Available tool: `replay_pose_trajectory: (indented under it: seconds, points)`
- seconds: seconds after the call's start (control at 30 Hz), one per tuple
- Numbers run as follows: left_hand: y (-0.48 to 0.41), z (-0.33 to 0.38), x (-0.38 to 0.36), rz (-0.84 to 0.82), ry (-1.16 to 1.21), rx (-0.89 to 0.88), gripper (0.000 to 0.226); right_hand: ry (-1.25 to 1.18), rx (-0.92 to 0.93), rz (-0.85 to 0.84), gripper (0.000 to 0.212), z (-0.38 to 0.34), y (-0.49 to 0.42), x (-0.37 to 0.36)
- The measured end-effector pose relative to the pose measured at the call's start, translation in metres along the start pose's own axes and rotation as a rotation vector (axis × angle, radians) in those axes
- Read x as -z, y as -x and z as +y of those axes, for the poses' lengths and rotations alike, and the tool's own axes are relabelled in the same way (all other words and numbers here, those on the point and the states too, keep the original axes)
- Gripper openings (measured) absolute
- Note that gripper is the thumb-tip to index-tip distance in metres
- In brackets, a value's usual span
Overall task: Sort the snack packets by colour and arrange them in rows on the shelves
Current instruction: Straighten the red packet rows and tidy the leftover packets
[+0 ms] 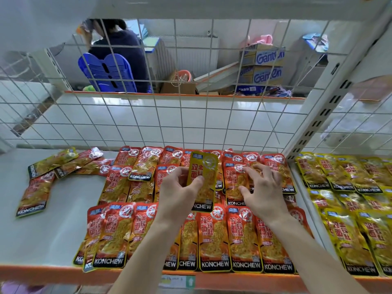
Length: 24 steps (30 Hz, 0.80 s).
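Observation:
Rows of red snack packets [214,238] cover the middle of the white shelf [53,219]. My left hand [178,194] holds a yellow packet [203,179] upright above them, thumb on its front. My right hand [263,192] pinches a red packet [235,183] in the middle row, thumb and fingers curled on it. Yellow packets [343,209] lie in rows on the neighbouring shelf section to the right. A loose mix of red and yellow packets [53,166] lies at the left back of the shelf.
A white wire grid [169,122] forms the shelf's back, and a slotted upright post [318,115] divides the two sections. The shelf's front edge is orange [53,272]. Behind the grid a person sits on a blue chair [110,73], beside cardboard boxes [263,66].

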<state>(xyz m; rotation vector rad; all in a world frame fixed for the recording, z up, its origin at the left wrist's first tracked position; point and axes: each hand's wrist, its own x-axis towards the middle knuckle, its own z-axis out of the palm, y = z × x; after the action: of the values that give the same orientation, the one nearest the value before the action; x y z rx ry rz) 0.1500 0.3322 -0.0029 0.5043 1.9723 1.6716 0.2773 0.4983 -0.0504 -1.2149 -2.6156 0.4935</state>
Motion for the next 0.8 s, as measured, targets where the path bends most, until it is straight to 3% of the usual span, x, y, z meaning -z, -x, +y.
replay_pose_trajectory:
  seconds: [0.23, 0.47, 0.8]
  points:
    - [-0.002, 0.001, -0.004, -0.027, -0.059, -0.012, 0.007, 0.053, -0.005, -0.039, 0.058, -0.002, 0.005, 0.008]
    - [0.003, 0.005, -0.005, -0.117, -0.052, -0.060, 0.005, -0.076, -0.032, 0.092, 0.053, -0.009, 0.038, 0.033]
    - [0.038, 0.022, -0.046, -0.473, -0.008, -0.128, 0.008, -0.094, -0.209, 0.353, 0.056, 0.004, 0.134, 0.095]
